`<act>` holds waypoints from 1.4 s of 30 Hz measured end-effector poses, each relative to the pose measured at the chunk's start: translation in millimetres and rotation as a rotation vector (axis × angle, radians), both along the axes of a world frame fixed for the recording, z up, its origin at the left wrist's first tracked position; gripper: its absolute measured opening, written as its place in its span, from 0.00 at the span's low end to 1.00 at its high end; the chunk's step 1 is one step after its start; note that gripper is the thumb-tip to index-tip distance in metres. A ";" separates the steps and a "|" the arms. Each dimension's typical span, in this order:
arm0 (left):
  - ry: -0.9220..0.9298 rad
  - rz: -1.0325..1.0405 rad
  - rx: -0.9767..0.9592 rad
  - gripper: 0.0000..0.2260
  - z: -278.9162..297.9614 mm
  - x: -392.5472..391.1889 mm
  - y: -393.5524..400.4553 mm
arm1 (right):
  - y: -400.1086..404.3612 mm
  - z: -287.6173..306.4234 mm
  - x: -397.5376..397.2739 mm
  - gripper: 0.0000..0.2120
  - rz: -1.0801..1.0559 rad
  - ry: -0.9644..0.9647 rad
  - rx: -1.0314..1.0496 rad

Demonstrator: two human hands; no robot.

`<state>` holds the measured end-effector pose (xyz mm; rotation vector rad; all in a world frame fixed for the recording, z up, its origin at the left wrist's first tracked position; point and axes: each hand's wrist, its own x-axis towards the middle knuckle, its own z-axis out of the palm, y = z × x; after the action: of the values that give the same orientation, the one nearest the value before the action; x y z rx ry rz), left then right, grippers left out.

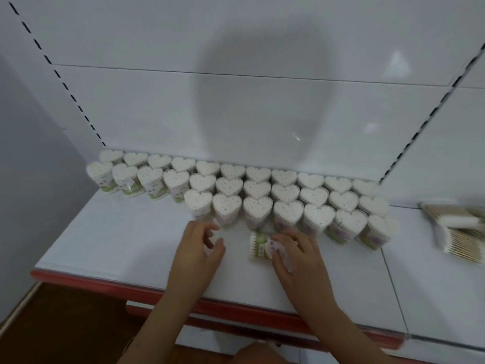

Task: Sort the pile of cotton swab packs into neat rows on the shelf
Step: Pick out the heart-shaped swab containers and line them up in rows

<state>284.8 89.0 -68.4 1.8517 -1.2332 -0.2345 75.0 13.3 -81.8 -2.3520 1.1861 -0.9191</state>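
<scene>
Right hand (294,254) grips a toppled clear cotton-swab pack with green-and-pink label (259,245) (print blurred, unreadable); left hand (199,245) loosely curled, holding nothing.

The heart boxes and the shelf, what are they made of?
The heart packs look like clear, shiny plastic: you can see the white cotton tips through the top and coloured labels on the sides. The pack lying on its side under the right hand shows the same. The shelf looks like smooth white painted metal, probably, since it shines and reflects; its red front edge seems to be plastic.
</scene>
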 end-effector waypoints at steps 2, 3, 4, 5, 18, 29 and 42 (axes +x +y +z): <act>-0.102 -0.190 0.058 0.18 -1.0 -16.1 -2.8 | 3.3 -1.8 2.0 0.15 -0.002 -0.034 0.096; -0.117 -0.254 0.098 0.22 -3.7 -23.4 -4.3 | 4.7 -1.9 3.1 0.16 -0.004 -0.058 0.140; -0.093 -0.287 0.137 0.26 -6.4 -29.6 -5.7 | 6.5 -1.3 4.1 0.17 -0.004 -0.086 0.172; -0.034 -0.292 0.168 0.29 -8.6 -34.9 -6.8 | 8.1 -0.5 4.8 0.17 -0.004 -0.120 0.198; 0.068 -0.087 0.080 0.24 -7.3 -10.0 34.8 | 23.2 20.2 51.0 0.22 0.350 -0.229 0.134; 0.234 0.398 0.034 0.23 0.9 59.3 48.3 | 2.1 -17.8 90.6 0.16 0.532 0.103 0.075; 0.042 0.359 -0.008 0.30 -15.6 88.3 -20.8 | 2.1 -26.6 96.4 0.19 0.532 0.135 0.022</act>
<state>373.1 68.1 -84.0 2.0118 -0.8518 -0.0690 171.5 15.4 -108.4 -2.5480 0.5492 -0.5666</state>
